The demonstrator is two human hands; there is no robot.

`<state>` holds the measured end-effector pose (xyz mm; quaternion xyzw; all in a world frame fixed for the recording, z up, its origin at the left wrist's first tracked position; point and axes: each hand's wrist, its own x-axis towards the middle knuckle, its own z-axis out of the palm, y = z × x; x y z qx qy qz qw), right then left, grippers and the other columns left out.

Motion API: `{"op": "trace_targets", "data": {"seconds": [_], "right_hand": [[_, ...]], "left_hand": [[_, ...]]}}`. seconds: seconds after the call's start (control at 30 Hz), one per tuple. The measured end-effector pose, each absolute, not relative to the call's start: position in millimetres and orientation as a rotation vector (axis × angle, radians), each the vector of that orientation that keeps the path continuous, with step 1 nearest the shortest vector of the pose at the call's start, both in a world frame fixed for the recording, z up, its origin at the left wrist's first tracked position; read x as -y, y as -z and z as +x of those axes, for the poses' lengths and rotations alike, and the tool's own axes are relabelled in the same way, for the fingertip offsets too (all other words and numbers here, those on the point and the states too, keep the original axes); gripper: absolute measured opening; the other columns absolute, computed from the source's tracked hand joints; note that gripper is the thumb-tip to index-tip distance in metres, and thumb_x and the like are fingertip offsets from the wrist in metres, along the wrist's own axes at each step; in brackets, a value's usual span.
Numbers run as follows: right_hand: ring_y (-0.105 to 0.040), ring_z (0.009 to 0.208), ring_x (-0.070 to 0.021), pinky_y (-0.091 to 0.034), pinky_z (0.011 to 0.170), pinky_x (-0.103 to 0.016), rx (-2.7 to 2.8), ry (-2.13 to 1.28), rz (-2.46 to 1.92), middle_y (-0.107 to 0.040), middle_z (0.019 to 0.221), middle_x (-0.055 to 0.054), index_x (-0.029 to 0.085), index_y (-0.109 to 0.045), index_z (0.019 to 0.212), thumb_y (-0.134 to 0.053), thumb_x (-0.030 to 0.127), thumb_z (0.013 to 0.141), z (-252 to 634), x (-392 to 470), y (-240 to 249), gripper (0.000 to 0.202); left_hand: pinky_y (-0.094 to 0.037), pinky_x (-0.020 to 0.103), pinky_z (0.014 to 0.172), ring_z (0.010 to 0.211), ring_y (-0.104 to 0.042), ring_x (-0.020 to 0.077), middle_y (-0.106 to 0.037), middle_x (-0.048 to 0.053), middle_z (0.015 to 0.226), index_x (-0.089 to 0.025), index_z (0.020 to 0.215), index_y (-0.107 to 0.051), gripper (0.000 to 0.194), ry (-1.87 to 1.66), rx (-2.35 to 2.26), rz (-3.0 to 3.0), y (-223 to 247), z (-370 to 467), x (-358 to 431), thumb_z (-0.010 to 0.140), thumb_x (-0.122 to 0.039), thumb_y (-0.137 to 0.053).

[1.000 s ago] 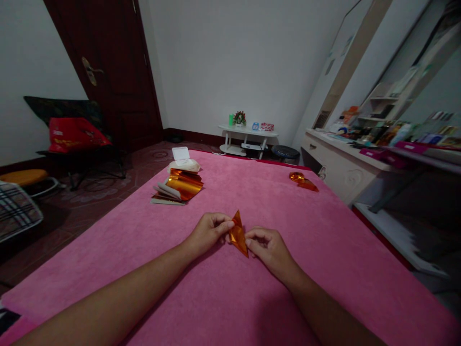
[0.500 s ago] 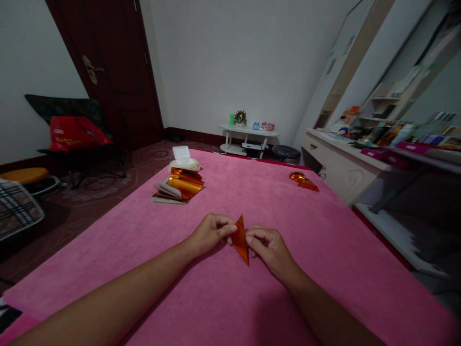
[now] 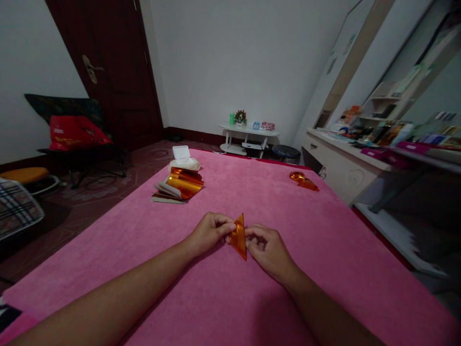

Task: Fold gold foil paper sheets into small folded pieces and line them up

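While the glossy orange foil triangle [image 3: 238, 240] sits just below frame centre, sharp-tipped, left hand [image 3: 209, 234] pinches its left side; right hand [image 3: 271, 246] at its right edge, can't tell if gripping. Plush-looking pink cloth [image 3: 216, 298] beneath. Curled foil sheets [image 3: 186, 183] left of centre, by soft white pack [image 3: 190, 166], lid [image 3: 181, 153] up, contents unclear.

- A home, shown by its household furniture.
- Far left: a dark red panelled door [image 3: 111, 72], and near it a chair [image 3: 72, 105] bearing a red bag [image 3: 77, 133].
- Far: a small white table [image 3: 248, 131] with a flower arrangement [image 3: 240, 117].
- Right: a white dresser [image 3: 334, 159] crowded with what look like toiletries [image 3: 391, 133], though blurred.
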<state>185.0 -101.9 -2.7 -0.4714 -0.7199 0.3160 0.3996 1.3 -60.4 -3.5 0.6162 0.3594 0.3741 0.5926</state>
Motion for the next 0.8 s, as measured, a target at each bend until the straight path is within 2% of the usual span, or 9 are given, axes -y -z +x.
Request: {"op": "trace_targets", "data": {"seconds": [0.17,0.33,0.43,0.57,0.63,0.8], "right_hand": [[-0.045,0.053,-0.0098,-0.033,0.049,-0.020,1.871,-0.687,-1.296,-0.057,0.065,0.001,0.020,-0.065,0.074,-0.047,0.007,0.065,182,104,6,0.024],[-0.042,0.052,-0.0104,-0.027,0.048,-0.022,1.946,-0.482,-1.429,-0.052,0.060,0.003,0.021,-0.058,0.068,-0.059,0.016,0.066,174,109,1,0.005],[-0.043,0.053,-0.0105,-0.029,0.049,-0.021,1.933,-0.474,-1.471,-0.052,0.061,0.003,0.021,-0.056,0.066,-0.060,0.016,0.066,173,109,-1,0.006],[-0.045,0.052,-0.0110,-0.033,0.049,-0.021,1.808,-0.589,-1.414,-0.051,0.057,0.002,0.020,-0.057,0.062,-0.053,0.019,0.076,176,104,6,0.015],[-0.048,0.053,-0.0116,-0.037,0.051,-0.022,1.713,-0.629,-1.360,-0.054,0.059,0.001,0.020,-0.061,0.067,-0.052,0.022,0.079,178,101,10,0.016],[-0.052,0.052,-0.0114,-0.042,0.049,-0.022,1.511,-0.781,-1.306,-0.059,0.065,0.000,0.019,-0.066,0.095,-0.052,0.030,0.084,181,98,12,0.021]], "left_hand": [[-0.032,0.019,0.047,0.046,-0.045,0.0072,-0.057,0.001,0.053,-0.009,0.069,-0.067,0.032,-0.876,-0.848,1.476,11,0,58,0.078,-0.039,-0.063],[-0.033,0.019,0.048,0.047,-0.045,0.0073,-0.058,0.001,0.055,-0.009,0.069,-0.068,0.029,-0.871,-0.850,1.517,12,2,59,0.080,-0.035,-0.061],[-0.032,0.019,0.048,0.047,-0.044,0.0073,-0.057,0.000,0.054,-0.010,0.066,-0.067,0.030,-0.860,-0.839,1.560,10,3,60,0.081,-0.034,-0.059],[-0.035,0.019,0.052,0.051,-0.047,0.0089,-0.059,0.001,0.056,-0.011,0.066,-0.067,0.030,-0.804,-0.801,1.659,11,2,61,0.083,-0.032,-0.056],[-0.038,0.020,0.056,0.056,-0.050,0.0102,-0.061,0.001,0.061,-0.011,0.069,-0.069,0.028,-0.759,-0.771,1.726,13,2,62,0.084,-0.031,-0.055],[-0.036,0.020,0.057,0.058,-0.050,0.0107,-0.059,0.001,0.062,-0.011,0.069,-0.067,0.029,-0.610,-0.799,1.840,17,2,62,0.083,-0.034,-0.057]]}}
